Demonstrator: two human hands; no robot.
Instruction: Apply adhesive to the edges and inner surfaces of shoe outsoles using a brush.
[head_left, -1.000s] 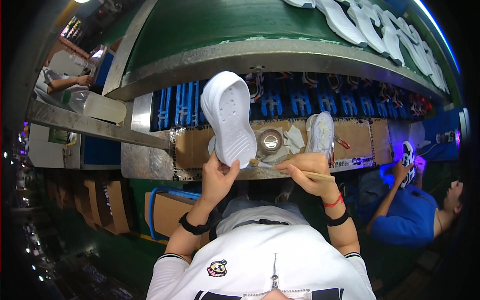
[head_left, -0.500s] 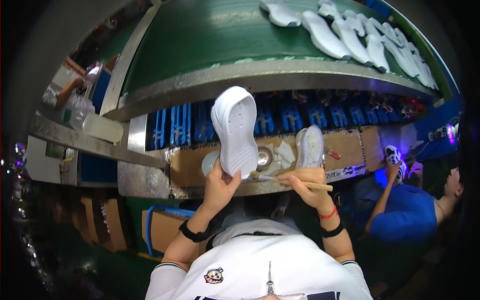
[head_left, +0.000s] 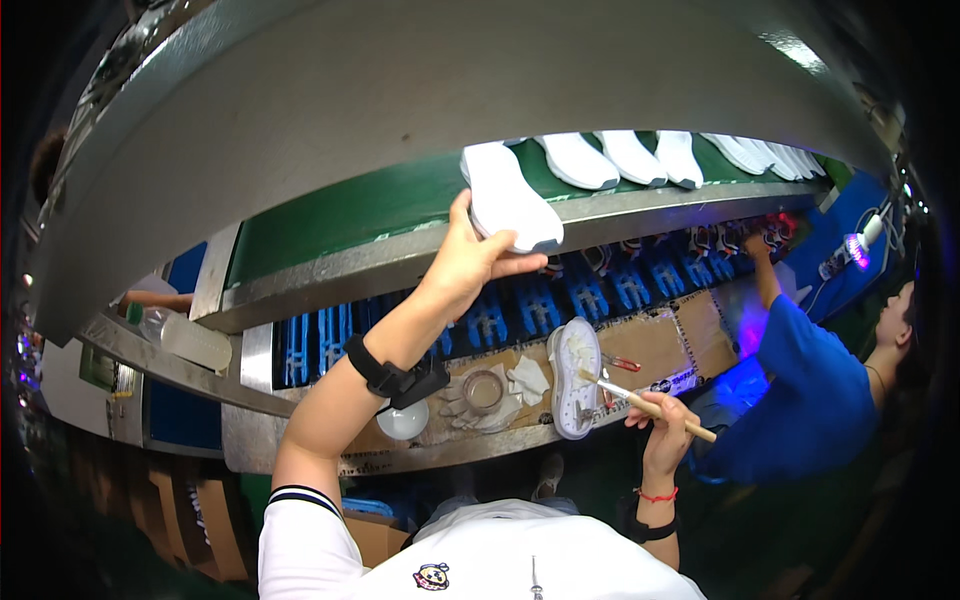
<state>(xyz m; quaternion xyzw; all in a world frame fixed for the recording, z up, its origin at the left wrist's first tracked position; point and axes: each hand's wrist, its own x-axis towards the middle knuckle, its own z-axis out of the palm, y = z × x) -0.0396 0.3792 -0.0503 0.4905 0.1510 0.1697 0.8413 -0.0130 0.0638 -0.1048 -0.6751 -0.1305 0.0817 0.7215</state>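
My left hand (head_left: 480, 250) reaches up to the green belt, fingers and thumb around the near end of a white shoe sole (head_left: 512, 200). The sole is over the metal edge of the belt, smooth side up. Lower down, my right hand (head_left: 665, 437) holds a paintbrush (head_left: 645, 403) by its wooden handle. The bristles are over a second white sole (head_left: 574, 395) on the cardboard-covered ledge; whether they touch it I cannot tell. Left of that sole are a crumpled white cloth (head_left: 528, 380), a round tape-like ring (head_left: 482, 392) and a white bowl (head_left: 403, 420).
More white soles (head_left: 630, 160) lie along the green belt (head_left: 330, 235). A grey metal panel (head_left: 400, 90) overhangs it. Blue racks (head_left: 580, 300) fill the space beneath. A red-handled tool (head_left: 622, 363) lies on the cardboard. A co-worker in blue (head_left: 810, 400) reaches in from the right.
My left hand has carried the sole up and away from the brush to the belt. My right hand with the brush has moved lower and right, bristles now over the other sole.
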